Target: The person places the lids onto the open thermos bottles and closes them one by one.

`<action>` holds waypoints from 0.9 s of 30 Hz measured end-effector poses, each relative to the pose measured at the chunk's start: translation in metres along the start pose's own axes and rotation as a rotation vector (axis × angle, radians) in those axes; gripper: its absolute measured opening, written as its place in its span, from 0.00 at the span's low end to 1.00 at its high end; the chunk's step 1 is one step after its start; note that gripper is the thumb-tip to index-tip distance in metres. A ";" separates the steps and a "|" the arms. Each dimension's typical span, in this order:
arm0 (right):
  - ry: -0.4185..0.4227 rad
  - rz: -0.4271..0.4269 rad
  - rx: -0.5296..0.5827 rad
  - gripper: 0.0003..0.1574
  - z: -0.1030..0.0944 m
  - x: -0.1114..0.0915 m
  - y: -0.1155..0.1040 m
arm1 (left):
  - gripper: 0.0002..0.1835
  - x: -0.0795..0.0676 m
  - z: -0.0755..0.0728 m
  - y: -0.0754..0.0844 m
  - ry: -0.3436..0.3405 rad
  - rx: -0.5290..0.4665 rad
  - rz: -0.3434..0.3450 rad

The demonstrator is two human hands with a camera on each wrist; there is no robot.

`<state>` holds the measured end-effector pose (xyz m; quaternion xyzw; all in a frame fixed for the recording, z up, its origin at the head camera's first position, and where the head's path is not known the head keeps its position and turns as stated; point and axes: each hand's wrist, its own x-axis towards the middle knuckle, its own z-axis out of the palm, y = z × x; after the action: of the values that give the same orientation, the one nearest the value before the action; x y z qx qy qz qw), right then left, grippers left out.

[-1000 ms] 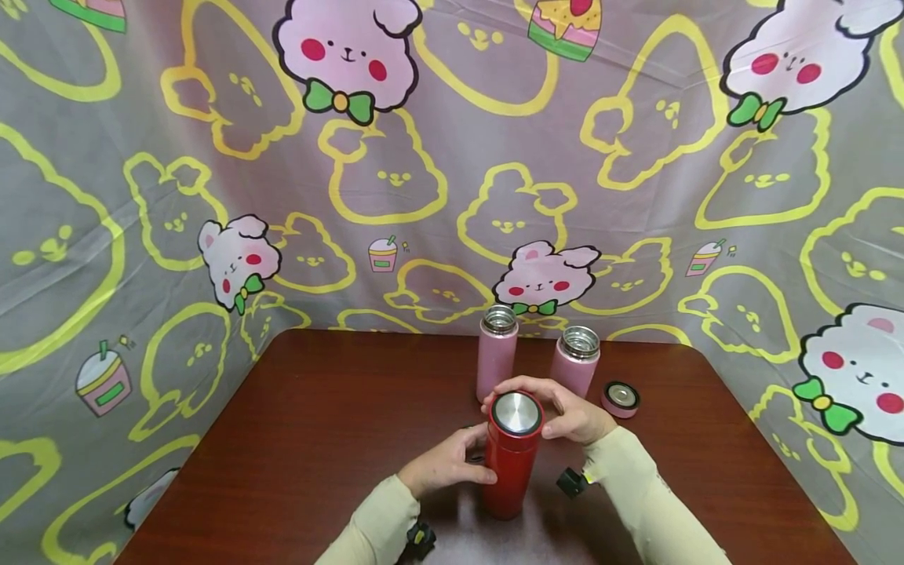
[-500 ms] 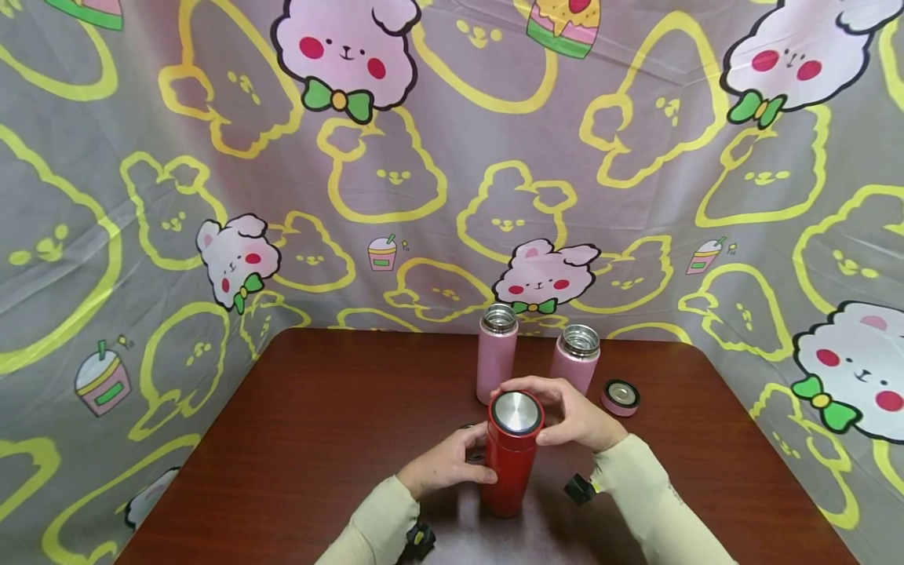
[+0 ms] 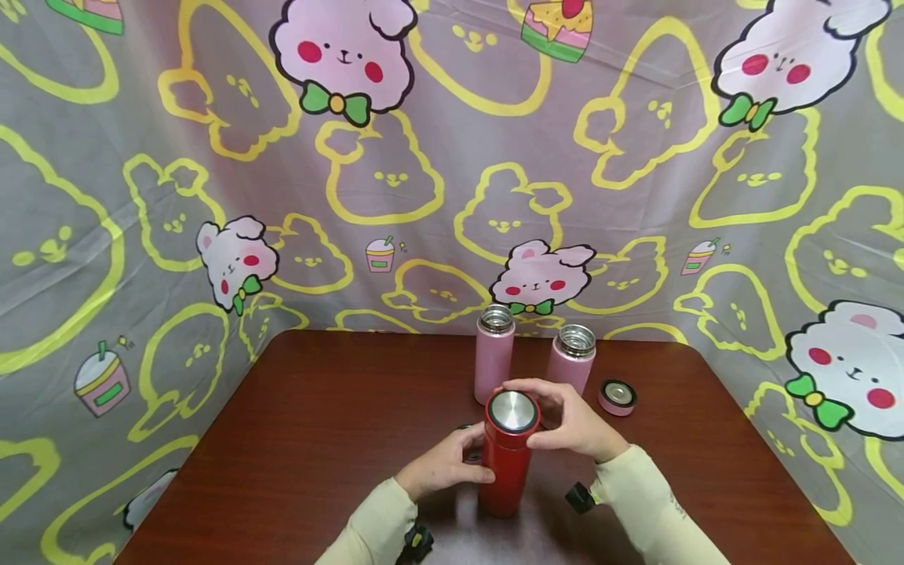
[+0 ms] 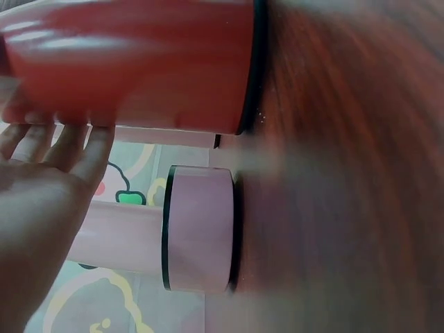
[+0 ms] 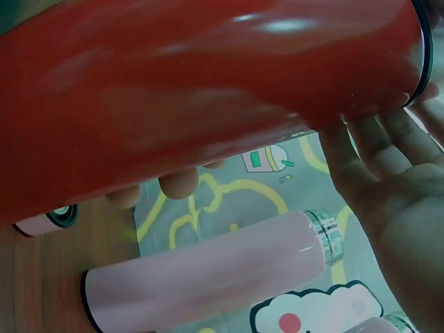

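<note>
A red thermos bottle (image 3: 505, 475) with a silver-topped lid (image 3: 513, 411) stands on the table between both hands. My left hand (image 3: 443, 464) grips its body, thumb in front and fingers round the far side. My right hand (image 3: 570, 424) holds the lid from behind and the right, its thumb at the near side. The left wrist view shows the fingertips against the red body, and a pink lid (image 4: 201, 229) on the table close by. In the right wrist view, left fingertips (image 5: 178, 184) show below the red body, with the right hand (image 5: 409, 201) at the lid end.
Two uncapped pink bottles stand behind: a taller one (image 3: 493, 361) and a shorter one (image 3: 570, 369). Right of them a pink lid (image 3: 617, 399) lies with its inside up. A patterned curtain (image 3: 424, 196) hangs round the brown table (image 3: 339, 408).
My right hand has turned slightly round the lid; its thumb has come toward the near side and its wrist has moved outward. The left hand keeps its grip, and the bottle stays in place.
</note>
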<state>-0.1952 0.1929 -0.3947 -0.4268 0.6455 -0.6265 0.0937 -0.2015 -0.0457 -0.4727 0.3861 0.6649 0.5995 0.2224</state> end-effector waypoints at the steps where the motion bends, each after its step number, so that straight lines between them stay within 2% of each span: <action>1: -0.004 -0.009 0.000 0.39 0.000 0.000 0.000 | 0.33 -0.001 0.000 0.000 0.001 -0.005 -0.004; 4: -0.017 -0.018 0.015 0.39 0.000 0.001 0.001 | 0.33 -0.001 0.000 0.001 0.002 -0.016 0.000; 8: -0.073 0.005 0.106 0.41 -0.002 0.001 0.004 | 0.34 -0.001 0.001 -0.001 -0.002 -0.027 0.030; 14: -0.280 -0.038 0.391 0.43 -0.005 0.011 0.016 | 0.37 -0.001 0.000 -0.001 0.000 -0.016 0.014; 17: -0.372 -0.074 0.474 0.43 -0.005 0.017 0.021 | 0.38 -0.002 0.000 -0.001 0.001 -0.012 0.013; 22: -0.450 -0.105 0.529 0.43 -0.006 0.024 0.026 | 0.38 -0.001 0.000 -0.001 0.004 -0.013 0.013; 27: -0.436 -0.109 0.513 0.42 -0.007 0.026 0.026 | 0.38 -0.001 0.000 -0.001 0.012 0.005 0.007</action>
<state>-0.2269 0.1763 -0.4059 -0.5471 0.4077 -0.6666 0.3003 -0.2010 -0.0467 -0.4740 0.3852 0.6665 0.6009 0.2153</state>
